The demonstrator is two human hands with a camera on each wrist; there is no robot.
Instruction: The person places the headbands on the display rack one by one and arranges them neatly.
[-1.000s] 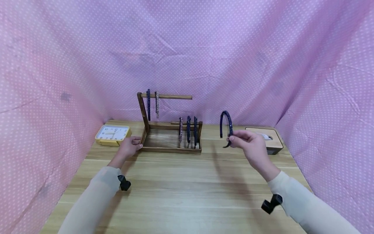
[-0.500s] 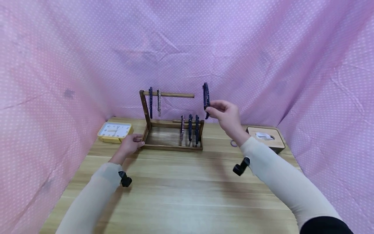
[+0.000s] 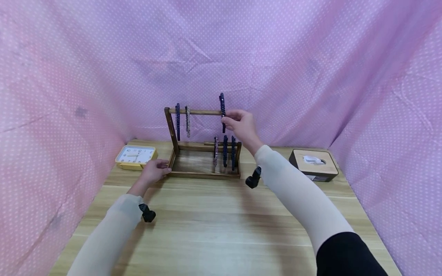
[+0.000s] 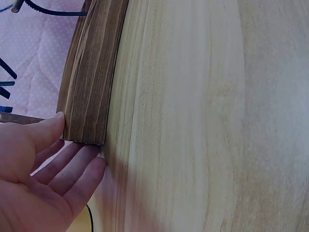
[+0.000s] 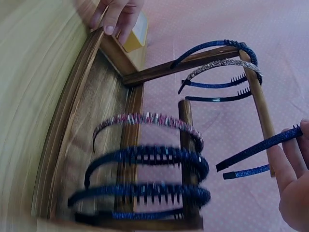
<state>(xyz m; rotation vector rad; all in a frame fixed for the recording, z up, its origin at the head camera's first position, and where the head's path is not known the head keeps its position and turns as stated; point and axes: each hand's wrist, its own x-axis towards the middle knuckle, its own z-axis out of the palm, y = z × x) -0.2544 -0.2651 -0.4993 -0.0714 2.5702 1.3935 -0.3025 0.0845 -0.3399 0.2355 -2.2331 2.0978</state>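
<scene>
A dark wooden headband rack (image 3: 203, 176) stands at the back of the table, with an upper bar (image 3: 203, 112) and a lower bar over its tray. My left hand (image 3: 152, 171) grips the tray's front left corner, thumb on the wood and fingers against its end (image 4: 84, 141). Raised at the right end of the upper bar, my right hand (image 3: 243, 125) pinches a dark blue toothed headband (image 3: 222, 101). Its two ends straddle the bar in the right wrist view. A blue headband (image 3: 177, 122) and a silver one (image 3: 188, 122) hang at the upper bar's left.
On the lower bar hang a pink glittery headband (image 3: 215, 151) and two dark blue ones, one headband (image 3: 225, 151) beside the other. A yellow clock (image 3: 136, 155) stands left of the rack, a tissue box (image 3: 319, 163) at the right. Pink dotted cloth (image 3: 276, 76) surrounds the table.
My right hand has carried the dark blue headband left and up from beside the tissue box to the upper bar's right end. My left hand stays at the tray corner.
</scene>
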